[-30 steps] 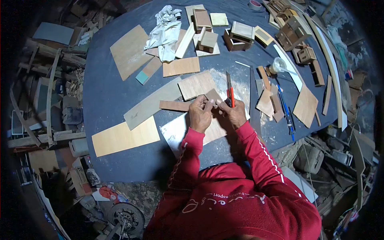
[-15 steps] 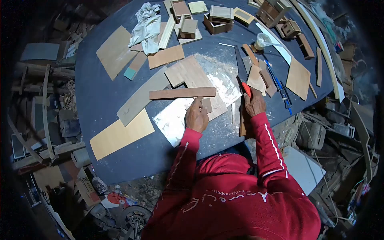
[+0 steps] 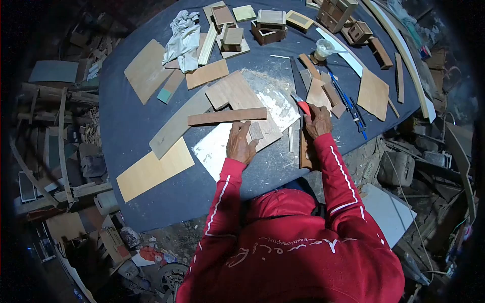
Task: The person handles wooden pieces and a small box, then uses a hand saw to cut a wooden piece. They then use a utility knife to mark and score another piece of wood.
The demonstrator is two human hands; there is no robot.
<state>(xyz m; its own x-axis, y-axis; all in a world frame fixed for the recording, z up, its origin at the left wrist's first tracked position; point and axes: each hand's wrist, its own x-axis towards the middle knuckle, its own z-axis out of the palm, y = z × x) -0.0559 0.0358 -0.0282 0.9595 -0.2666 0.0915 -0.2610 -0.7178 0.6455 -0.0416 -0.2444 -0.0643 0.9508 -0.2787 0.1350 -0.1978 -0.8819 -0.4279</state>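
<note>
My left hand [image 3: 240, 143] lies on the work surface with its thumb apart from its fingers. Its fingertips reach the lower edge of a long brown wood strip [image 3: 227, 116]. Just right of the fingers is a small square wood piece [image 3: 256, 131], resting on a larger light-brown board [image 3: 240, 93]. In my right hand [image 3: 319, 121] is a red-handled utility knife [image 3: 303, 106], its blade pointing up and left. Below that hand stands a brown wooden piece [image 3: 306, 151], partly hidden by my sleeve. A white-smeared sheet [image 3: 208, 151] shows beneath my left hand.
Wood offcuts, a pale panel [image 3: 154, 170] and a grey board [image 3: 179, 123] lie to the left. A crumpled cloth [image 3: 183, 40], small wooden boxes [image 3: 269, 35] and a plastic cup [image 3: 324, 49] stand at the back. A blue tool [image 3: 348, 103] lies right.
My left hand's fingers have spread away from the small square wood piece, which has turned slightly. The knife now tilts further left in my right hand. The whole view has shifted a little.
</note>
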